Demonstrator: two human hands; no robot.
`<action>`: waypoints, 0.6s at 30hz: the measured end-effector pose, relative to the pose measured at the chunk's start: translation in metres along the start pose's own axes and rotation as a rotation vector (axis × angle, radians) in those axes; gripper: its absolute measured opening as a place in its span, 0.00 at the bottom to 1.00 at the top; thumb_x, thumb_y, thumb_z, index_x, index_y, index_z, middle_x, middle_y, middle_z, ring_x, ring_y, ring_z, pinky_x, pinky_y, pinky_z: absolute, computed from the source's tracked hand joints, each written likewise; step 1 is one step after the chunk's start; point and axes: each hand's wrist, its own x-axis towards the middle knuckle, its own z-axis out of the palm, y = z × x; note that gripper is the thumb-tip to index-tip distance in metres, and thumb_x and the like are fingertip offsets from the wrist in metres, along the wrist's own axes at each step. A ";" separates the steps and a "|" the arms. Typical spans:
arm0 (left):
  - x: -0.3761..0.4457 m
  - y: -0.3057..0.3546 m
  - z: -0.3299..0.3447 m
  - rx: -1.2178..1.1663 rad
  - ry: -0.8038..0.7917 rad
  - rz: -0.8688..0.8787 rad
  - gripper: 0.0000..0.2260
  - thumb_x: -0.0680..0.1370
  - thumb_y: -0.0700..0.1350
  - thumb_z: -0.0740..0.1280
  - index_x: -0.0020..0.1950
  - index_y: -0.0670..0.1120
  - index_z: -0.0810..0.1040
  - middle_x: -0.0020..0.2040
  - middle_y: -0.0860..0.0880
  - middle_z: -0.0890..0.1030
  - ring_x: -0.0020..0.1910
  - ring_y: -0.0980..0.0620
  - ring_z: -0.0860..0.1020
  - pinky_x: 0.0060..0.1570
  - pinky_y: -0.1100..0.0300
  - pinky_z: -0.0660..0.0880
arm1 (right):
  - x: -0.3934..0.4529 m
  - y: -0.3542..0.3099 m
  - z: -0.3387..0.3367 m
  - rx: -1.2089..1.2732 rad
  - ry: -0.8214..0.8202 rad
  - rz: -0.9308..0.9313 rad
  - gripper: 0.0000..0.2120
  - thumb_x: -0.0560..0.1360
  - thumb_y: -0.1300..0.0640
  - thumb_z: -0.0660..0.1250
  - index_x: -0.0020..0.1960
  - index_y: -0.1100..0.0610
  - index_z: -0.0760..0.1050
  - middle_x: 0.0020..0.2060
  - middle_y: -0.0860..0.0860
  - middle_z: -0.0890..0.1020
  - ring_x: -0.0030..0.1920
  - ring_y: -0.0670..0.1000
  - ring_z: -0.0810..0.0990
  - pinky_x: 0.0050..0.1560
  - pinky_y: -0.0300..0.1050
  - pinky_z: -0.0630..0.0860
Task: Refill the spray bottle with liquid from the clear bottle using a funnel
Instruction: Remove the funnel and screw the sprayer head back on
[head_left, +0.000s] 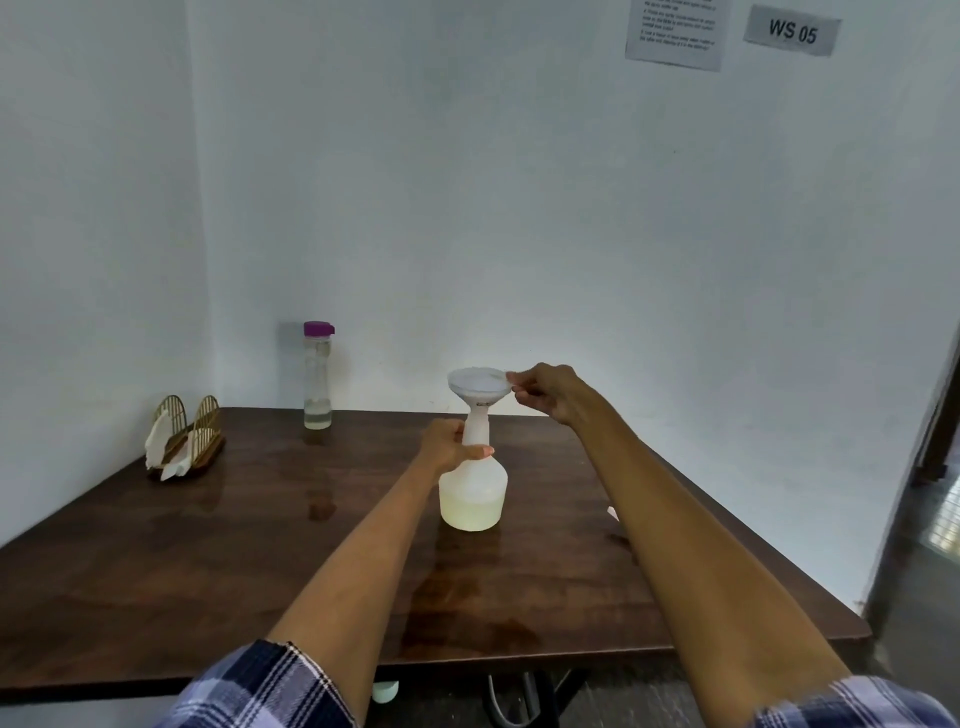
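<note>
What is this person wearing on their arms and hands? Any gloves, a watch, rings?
Both arms are bare from above the elbow down. At each a rolled or short plaid sleeve shows, checked in blue, white and dark lines. The left hand and right hand are bare: no gloves, watch or rings visible.

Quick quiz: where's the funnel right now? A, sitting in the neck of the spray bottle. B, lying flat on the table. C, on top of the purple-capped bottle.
A: the funnel stands in the spray bottle neck, the right hand pinching its rim.
</note>
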 end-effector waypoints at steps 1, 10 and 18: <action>0.000 0.000 0.000 0.008 0.003 -0.001 0.21 0.72 0.44 0.74 0.61 0.37 0.76 0.61 0.41 0.78 0.58 0.44 0.77 0.51 0.57 0.73 | 0.001 0.000 0.000 0.006 -0.001 -0.009 0.05 0.72 0.69 0.70 0.38 0.66 0.75 0.31 0.55 0.76 0.28 0.48 0.76 0.29 0.33 0.79; 0.001 0.001 0.001 0.034 0.002 -0.029 0.24 0.72 0.45 0.73 0.64 0.38 0.74 0.64 0.41 0.76 0.62 0.43 0.75 0.59 0.53 0.73 | 0.001 -0.018 0.001 0.026 0.100 -0.135 0.09 0.71 0.71 0.69 0.34 0.65 0.73 0.30 0.55 0.75 0.27 0.50 0.74 0.33 0.36 0.78; 0.001 0.001 0.001 0.026 0.001 -0.040 0.23 0.71 0.45 0.74 0.63 0.38 0.75 0.63 0.41 0.77 0.62 0.43 0.76 0.60 0.53 0.74 | 0.002 -0.007 -0.002 -0.036 0.076 -0.092 0.08 0.71 0.71 0.70 0.35 0.65 0.74 0.29 0.55 0.75 0.26 0.50 0.74 0.27 0.34 0.76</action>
